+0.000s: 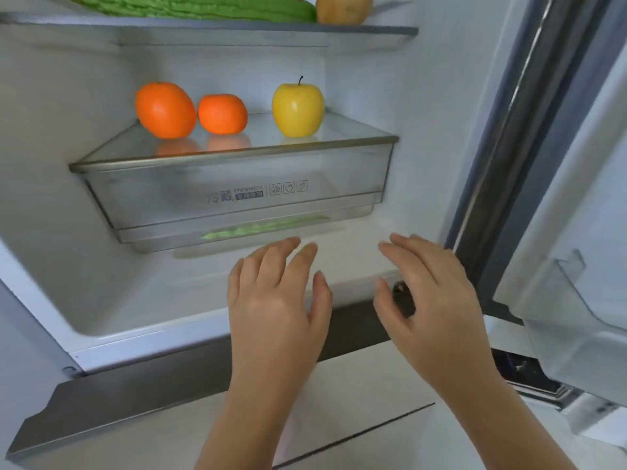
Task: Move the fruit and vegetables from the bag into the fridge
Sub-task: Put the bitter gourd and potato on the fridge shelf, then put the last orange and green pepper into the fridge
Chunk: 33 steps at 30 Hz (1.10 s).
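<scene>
Hovering near the fridge's (84, 266) front edge, the left hand (271, 300) and right hand (431, 300) hold nothing, fingers loosely spread. A large orange (165, 109), small orange (222, 113) and apple (297, 110) sit on the glass shelf (237, 154), with a gourd (203, 6) and potato (342, 8) on the top shelf (203, 28). The bag is out of view, so what remains is unclear.

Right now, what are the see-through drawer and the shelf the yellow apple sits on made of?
The see-through crisper drawer looks like clear glossy plastic: moulded walls, printed label. The flat shelf under the round yellow apple seems glass, mirroring the fruit, with silvery trim.
</scene>
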{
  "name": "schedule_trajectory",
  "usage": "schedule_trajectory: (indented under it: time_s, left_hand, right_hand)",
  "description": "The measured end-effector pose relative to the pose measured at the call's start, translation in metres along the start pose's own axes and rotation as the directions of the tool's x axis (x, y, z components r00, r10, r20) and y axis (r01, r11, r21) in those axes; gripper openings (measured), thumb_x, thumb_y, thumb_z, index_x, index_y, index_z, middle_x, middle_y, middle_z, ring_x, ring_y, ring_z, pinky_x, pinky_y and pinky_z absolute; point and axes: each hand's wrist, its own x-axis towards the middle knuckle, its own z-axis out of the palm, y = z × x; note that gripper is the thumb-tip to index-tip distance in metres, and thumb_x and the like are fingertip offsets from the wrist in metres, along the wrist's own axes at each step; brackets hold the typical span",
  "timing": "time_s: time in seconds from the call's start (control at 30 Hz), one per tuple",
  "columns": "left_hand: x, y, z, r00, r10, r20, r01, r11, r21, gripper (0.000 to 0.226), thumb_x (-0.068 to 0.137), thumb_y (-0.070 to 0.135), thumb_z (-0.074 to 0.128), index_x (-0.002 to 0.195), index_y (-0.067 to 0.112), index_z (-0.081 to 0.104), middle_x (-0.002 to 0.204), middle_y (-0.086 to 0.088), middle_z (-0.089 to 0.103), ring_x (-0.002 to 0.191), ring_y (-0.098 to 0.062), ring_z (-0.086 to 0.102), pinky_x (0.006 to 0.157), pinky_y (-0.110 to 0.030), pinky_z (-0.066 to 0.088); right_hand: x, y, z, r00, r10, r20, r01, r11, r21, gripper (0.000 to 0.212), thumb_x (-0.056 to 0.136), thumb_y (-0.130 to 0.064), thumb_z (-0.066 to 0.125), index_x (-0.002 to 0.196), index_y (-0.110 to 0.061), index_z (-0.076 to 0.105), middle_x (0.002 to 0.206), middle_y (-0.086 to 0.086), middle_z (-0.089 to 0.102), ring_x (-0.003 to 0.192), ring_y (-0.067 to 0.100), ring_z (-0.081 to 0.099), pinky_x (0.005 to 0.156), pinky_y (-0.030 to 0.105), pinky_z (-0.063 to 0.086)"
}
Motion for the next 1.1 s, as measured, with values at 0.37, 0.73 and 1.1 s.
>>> schedule_trajectory:
  time_s: [0.37,0.73,1.1]
  left_hand:
    - [-0.059,0.137,-0.017,0.984,0.145,0.105,-0.116,0.964,-0.237,0.033,0.085,0.023,0.047,0.108,0.008,0.066,0.109,-0.009,0.065,0.103,-0.024,0.055,0.094,-0.034,0.034]
    - [-0.14,0.283,-0.036,0.902,0.397,0.17,-0.272,0.828,-0.49,0.032,0.084,0.023,0.047,0.105,0.008,0.066,0.107,-0.008,0.066,0.101,-0.023,0.058,0.093,-0.03,0.034]
    - [-0.226,0.435,-0.018,0.717,0.677,0.164,-0.342,0.548,-0.763,0.03,0.083,0.022,0.047,0.102,0.009,0.068,0.105,-0.007,0.066,0.099,-0.022,0.055,0.086,-0.045,0.047]
  right_hand:
    - [-0.091,0.022,-0.143,0.994,0.11,0.022,-0.107,0.988,-0.11,0.033,0.085,-0.022,0.053,0.111,-0.005,0.063,0.112,0.011,0.064,0.107,0.025,0.057,0.095,0.032,0.043]
    - [-0.188,0.053,-0.294,0.934,0.343,-0.099,-0.356,0.876,-0.325,0.038,0.086,-0.03,0.047,0.115,-0.009,0.061,0.116,0.008,0.062,0.11,0.023,0.054,0.096,0.029,0.036]
    - [-0.298,0.09,-0.43,0.786,0.517,-0.339,-0.613,0.583,-0.533,0.036,0.083,-0.026,0.05,0.109,-0.004,0.063,0.112,0.016,0.061,0.096,0.035,0.06,0.084,0.044,0.049]
